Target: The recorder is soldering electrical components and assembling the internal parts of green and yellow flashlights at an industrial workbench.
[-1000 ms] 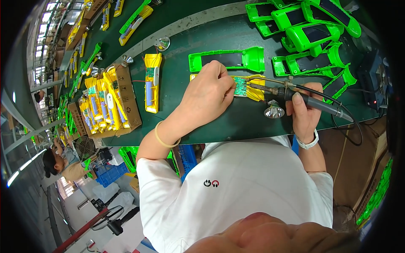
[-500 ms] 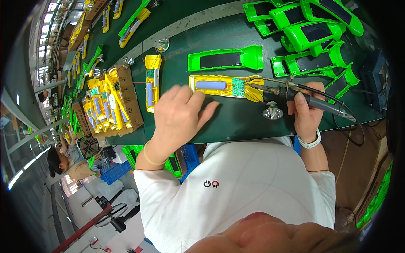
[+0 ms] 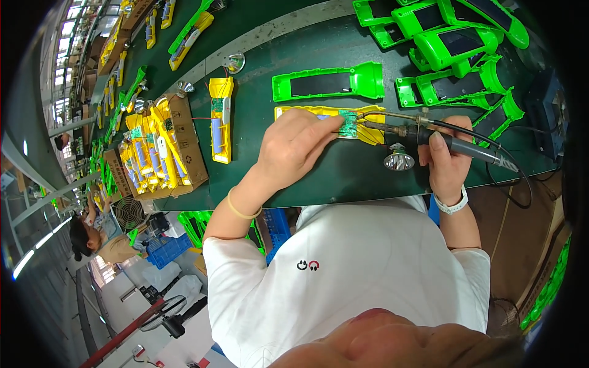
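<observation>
A yellow flashlight casing half (image 3: 373,136) lies on the bench in front of me, with a green circuit board (image 3: 348,125) and a blue cylindrical battery (image 3: 325,116) inside. My left hand (image 3: 294,144) covers its left part, thumb and fingertips pressed together at the board's left edge; whatever they pinch is hidden. In my right hand (image 3: 446,156) is a soldering iron (image 3: 457,146) with a thin feed tube clamped along it, its tip at the board's right side. Just below the casing's right end sits a shiny reflector (image 3: 399,159). Behind lies a green casing half (image 3: 327,83) with a dark panel.
Green casings (image 3: 457,46) are piled at the back right. To the left stand another yellow casing half (image 3: 221,122) wired to a reflector (image 3: 234,62) and a cardboard box (image 3: 187,141) full of yellow assemblies. The iron's cable (image 3: 521,184) loops at right; a co-worker (image 3: 92,236) is far left.
My left hand has moved right, from the casing's left end to the circuit board, and its fingers have closed together. My right hand and the soldering iron have barely moved.
</observation>
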The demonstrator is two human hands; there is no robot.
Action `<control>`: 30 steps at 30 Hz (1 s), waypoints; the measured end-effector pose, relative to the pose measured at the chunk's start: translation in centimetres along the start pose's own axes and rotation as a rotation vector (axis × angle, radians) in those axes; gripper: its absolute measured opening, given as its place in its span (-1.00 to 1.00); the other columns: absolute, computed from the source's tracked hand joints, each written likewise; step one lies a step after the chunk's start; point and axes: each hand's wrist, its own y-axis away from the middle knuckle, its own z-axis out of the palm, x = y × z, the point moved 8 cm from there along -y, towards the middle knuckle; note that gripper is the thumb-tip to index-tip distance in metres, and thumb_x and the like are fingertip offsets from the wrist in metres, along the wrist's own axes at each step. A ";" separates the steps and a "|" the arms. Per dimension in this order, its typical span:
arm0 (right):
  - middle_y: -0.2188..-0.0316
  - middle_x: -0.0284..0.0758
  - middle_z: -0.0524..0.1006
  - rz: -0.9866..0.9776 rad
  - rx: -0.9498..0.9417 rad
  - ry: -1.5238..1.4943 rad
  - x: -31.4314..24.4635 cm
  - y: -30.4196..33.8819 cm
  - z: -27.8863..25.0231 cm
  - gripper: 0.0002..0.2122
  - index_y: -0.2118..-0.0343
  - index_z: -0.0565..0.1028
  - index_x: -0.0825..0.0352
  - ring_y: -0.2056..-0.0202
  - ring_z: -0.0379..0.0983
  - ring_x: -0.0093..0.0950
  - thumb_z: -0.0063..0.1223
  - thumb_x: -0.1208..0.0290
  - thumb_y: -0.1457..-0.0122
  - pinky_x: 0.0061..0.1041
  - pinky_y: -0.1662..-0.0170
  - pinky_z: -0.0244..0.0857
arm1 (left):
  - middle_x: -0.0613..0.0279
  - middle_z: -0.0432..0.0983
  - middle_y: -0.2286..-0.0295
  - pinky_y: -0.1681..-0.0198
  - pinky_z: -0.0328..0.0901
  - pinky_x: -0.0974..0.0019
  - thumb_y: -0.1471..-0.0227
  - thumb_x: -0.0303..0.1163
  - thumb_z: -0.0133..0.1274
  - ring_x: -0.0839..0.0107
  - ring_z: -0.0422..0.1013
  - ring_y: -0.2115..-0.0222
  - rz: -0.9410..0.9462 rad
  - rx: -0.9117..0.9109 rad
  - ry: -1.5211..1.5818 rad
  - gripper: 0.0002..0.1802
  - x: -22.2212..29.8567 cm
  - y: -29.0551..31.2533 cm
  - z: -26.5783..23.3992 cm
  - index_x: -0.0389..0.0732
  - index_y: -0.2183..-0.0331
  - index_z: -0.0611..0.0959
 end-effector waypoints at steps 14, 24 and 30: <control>0.62 -0.41 0.33 0.003 -0.085 0.002 0.5 0.0 0.9 -0.76 0.34 0.15 0.33 0.66 0.21 -0.74 0.01 0.53 -0.06 -0.77 0.63 0.09 | 0.35 0.39 0.54 0.52 0.29 0.41 0.42 -0.56 0.15 0.41 0.35 0.53 0.144 -0.248 -0.181 -0.71 1.2 -0.5 1.0 -0.13 0.45 0.61; 0.58 -0.35 0.33 0.024 0.005 -0.052 0.0 0.1 -0.3 -0.76 0.32 0.16 0.32 0.69 0.23 -0.66 0.00 0.49 -0.07 -0.70 0.66 0.13 | 0.30 0.33 0.57 0.52 0.28 0.39 0.33 -0.49 0.05 0.38 0.31 0.53 0.173 -0.262 -0.228 -0.83 1.7 -0.7 1.1 -0.16 0.49 0.55; 0.57 -0.35 0.31 -0.048 0.080 -0.070 -0.7 0.2 -1.4 -0.76 0.32 0.15 0.31 0.71 0.23 -0.62 -0.01 0.41 -0.09 -0.70 0.67 0.12 | 0.29 0.36 0.55 0.52 0.28 0.38 0.35 -0.53 0.11 0.36 0.33 0.53 0.120 -0.309 -0.211 -0.79 1.5 -1.0 1.3 -0.15 0.48 0.57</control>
